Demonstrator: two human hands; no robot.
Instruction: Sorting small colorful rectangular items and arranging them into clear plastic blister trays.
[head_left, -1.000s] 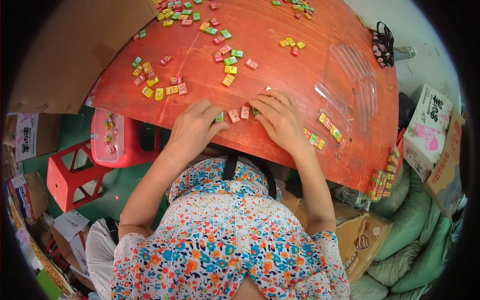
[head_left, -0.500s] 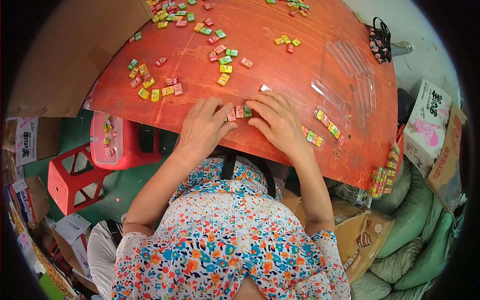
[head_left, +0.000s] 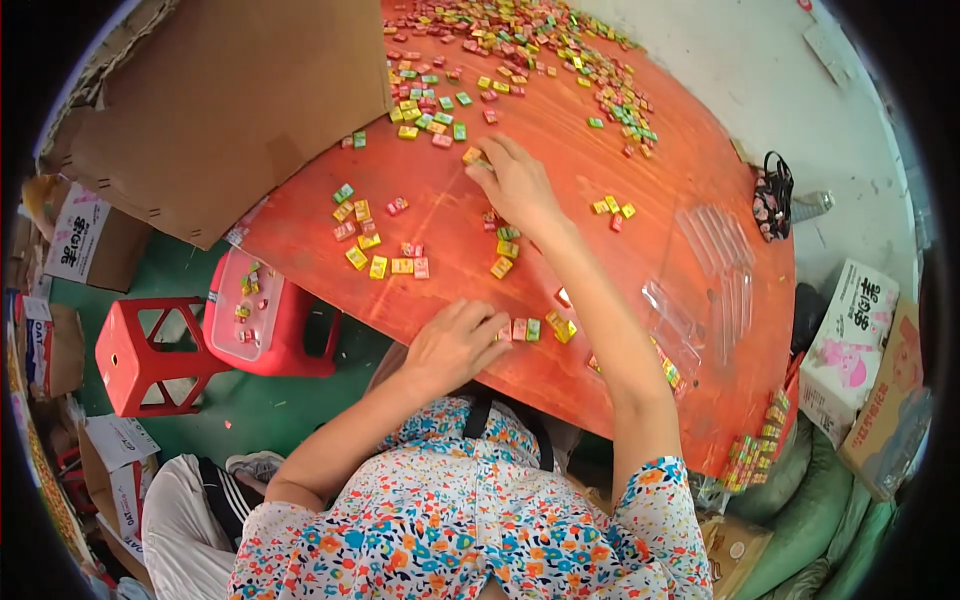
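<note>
Near the front edge of the red table (head_left: 420,215), my left hand (head_left: 452,345) has its thumb and fingertips around the left end of a short row of small coloured boxes (head_left: 519,329). A pink box is at that end, partly hidden by the fingers; a green one is at the other. Two yellow boxes (head_left: 562,327) lie right of the row. My right hand (head_left: 515,185) reaches across the table, thumb and fingers pinching a small orange-yellow box (head_left: 472,156). Loose boxes (head_left: 503,250) lie between my hands.
Several clear plastic trays (head_left: 722,255) lie on the right; a filled one (head_left: 668,368) is partly behind my right forearm. Stacked boxes (head_left: 755,445) stand at the right edge. A large heap (head_left: 520,40) covers the far side. Cardboard (head_left: 250,110) rises left, above red stools (head_left: 150,350).
My view has shifted to show more of the far table. My right hand has left the row and reached forward to a loose box. My left hand stays at the row.
</note>
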